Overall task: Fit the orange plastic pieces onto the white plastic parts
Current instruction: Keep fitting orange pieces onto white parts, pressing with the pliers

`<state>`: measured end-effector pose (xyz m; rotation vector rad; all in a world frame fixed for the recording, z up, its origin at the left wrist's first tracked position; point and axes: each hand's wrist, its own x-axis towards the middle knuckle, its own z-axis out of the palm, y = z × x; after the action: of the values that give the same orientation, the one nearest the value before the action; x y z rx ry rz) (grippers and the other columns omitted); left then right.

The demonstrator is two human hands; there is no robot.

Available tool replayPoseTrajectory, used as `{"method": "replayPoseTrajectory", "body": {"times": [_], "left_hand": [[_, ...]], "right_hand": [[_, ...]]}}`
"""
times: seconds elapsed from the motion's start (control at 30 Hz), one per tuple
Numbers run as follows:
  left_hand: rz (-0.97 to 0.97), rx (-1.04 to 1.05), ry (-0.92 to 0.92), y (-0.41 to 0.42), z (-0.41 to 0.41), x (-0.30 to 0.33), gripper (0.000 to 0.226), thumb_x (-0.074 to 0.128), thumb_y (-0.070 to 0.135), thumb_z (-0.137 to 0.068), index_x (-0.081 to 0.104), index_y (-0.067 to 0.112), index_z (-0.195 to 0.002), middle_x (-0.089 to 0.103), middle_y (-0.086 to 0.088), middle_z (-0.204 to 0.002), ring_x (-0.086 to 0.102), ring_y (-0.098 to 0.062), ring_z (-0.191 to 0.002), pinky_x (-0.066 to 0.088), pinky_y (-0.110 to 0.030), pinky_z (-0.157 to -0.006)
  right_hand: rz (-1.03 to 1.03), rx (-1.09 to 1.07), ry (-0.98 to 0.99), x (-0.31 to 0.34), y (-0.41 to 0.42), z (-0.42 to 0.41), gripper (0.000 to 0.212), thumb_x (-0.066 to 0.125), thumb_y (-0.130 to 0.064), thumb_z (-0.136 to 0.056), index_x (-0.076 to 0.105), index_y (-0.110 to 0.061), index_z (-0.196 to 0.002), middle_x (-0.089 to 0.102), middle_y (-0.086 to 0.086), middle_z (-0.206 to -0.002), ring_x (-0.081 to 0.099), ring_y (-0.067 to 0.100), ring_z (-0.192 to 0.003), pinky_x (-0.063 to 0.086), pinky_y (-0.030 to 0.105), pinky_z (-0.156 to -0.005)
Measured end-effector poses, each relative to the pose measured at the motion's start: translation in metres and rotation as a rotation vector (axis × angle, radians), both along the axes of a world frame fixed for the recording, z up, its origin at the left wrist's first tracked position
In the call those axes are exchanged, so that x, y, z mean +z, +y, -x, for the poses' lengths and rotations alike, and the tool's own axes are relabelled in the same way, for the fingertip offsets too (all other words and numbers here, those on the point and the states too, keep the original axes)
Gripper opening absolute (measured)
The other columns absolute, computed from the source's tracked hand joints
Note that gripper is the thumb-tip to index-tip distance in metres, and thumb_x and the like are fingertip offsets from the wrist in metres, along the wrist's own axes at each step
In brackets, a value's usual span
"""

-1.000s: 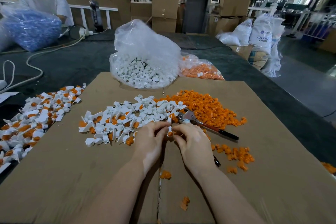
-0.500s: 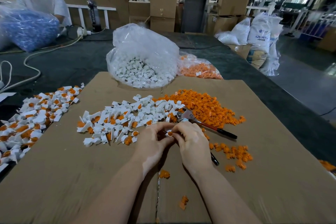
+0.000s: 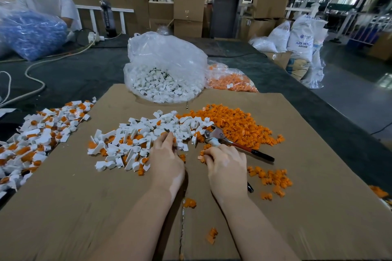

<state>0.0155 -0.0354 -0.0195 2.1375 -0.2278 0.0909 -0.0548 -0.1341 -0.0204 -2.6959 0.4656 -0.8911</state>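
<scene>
A heap of white plastic parts, some with orange inserts, lies on the cardboard sheet. To its right spreads a pile of loose orange pieces. My left hand lies palm down with its fingertips in the near edge of the white heap; what they hold is hidden. My right hand is curled, its fingertips pinching a small orange piece at the near edge of the orange pile.
Pliers with dark handles lie just beyond my right hand. A clear bag of white parts and a bag of orange pieces stand behind. Fitted parts are heaped at the left. Scattered orange pieces lie right. A person sits far left.
My hands were together on one small part in front of me. They have separated: the left went forward into the white heap, the right to the orange pieces.
</scene>
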Motion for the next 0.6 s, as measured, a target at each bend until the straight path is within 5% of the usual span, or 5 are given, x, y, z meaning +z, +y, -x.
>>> {"method": "replayPoseTrajectory", "body": {"times": [0.17,0.33,0.47,0.6], "left_hand": [[-0.053,-0.031,-0.056,-0.0003,0.0011,0.0001,0.054,0.035,-0.006,-0.093,0.03,0.008,-0.144,0.012,-0.004,-0.156,0.004,-0.016,-0.144,0.006,-0.023,-0.113],[-0.003,0.034,-0.173,0.0023,0.0021,-0.0028,0.029,0.05,0.002,-0.091,0.06,0.007,-0.118,0.044,-0.006,-0.128,0.031,-0.021,-0.126,0.019,-0.009,-0.094],[-0.103,-0.034,-0.251,-0.0005,0.0031,-0.0032,0.023,0.057,0.013,-0.09,0.064,0.013,-0.112,0.039,0.004,-0.104,0.032,-0.016,-0.111,0.015,-0.008,-0.08],[-0.188,-0.111,-0.238,-0.0032,0.002,-0.0043,0.027,0.059,0.018,-0.089,0.062,0.018,-0.116,0.04,0.004,-0.104,0.036,-0.017,-0.111,0.025,-0.016,-0.087]], "right_hand": [[0.049,-0.035,-0.02,-0.0004,0.001,-0.0011,0.01,0.078,-0.012,-0.073,0.07,-0.016,-0.069,0.064,-0.001,-0.067,0.059,0.023,-0.063,0.044,0.035,-0.061],[0.038,-0.024,-0.032,-0.0017,0.0018,0.0001,0.007,0.076,-0.012,-0.074,0.069,-0.015,-0.075,0.065,-0.001,-0.073,0.06,0.022,-0.068,0.044,0.035,-0.065],[0.044,0.001,0.017,-0.003,0.0025,0.0002,0.005,0.068,-0.021,-0.079,0.067,-0.016,-0.078,0.065,0.0,-0.081,0.059,0.022,-0.077,0.042,0.036,-0.071],[0.069,-0.007,-0.012,-0.0028,0.0021,-0.0001,0.01,0.075,-0.018,-0.074,0.067,-0.014,-0.071,0.064,0.002,-0.073,0.06,0.023,-0.069,0.046,0.035,-0.063]]}}
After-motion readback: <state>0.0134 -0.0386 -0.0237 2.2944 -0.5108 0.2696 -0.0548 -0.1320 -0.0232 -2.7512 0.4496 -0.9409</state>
